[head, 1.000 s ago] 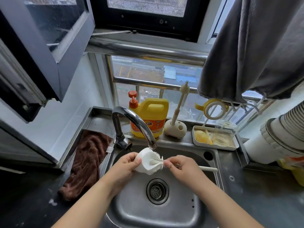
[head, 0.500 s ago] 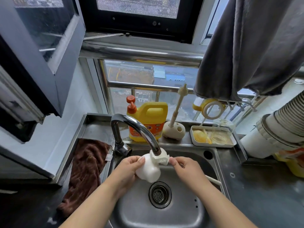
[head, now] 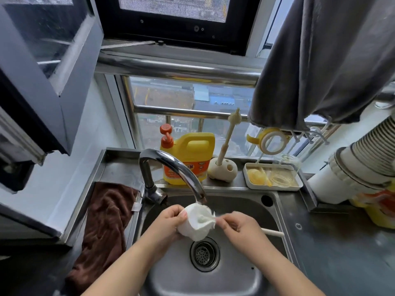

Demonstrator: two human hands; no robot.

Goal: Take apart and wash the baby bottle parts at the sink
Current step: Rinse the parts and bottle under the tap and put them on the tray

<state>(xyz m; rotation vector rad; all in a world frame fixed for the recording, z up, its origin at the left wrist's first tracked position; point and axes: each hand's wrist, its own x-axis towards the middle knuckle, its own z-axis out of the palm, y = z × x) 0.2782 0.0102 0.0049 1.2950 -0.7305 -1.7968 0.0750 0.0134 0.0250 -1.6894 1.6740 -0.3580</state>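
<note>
Under the spout of the steel tap [head: 171, 165] I hold a white cup-shaped bottle part [head: 195, 224] over the sink [head: 213, 272]. My left hand [head: 168, 223] grips its left side. My right hand [head: 239, 226] holds a white bottle brush; its bristle head is inside the part's opening and its handle end [head: 271, 232] sticks out to the right behind my wrist. Whether water is running cannot be told. A white tray [head: 275, 188] on the ledge holds yellow and clear bottle parts, and a yellow ring [head: 272, 141] hangs on a rack above it.
A yellow detergent jug [head: 190, 157] and a small brush in a beige stand [head: 223, 165] stand behind the tap. A brown cloth [head: 104, 223] lies left of the sink. Grey fabric [head: 320, 60] hangs top right. A white ribbed duct [head: 363, 165] sits right.
The white part dropped a little from the spout and turned its opening toward the right. The brush head went back inside it. My view tilted downward slightly.
</note>
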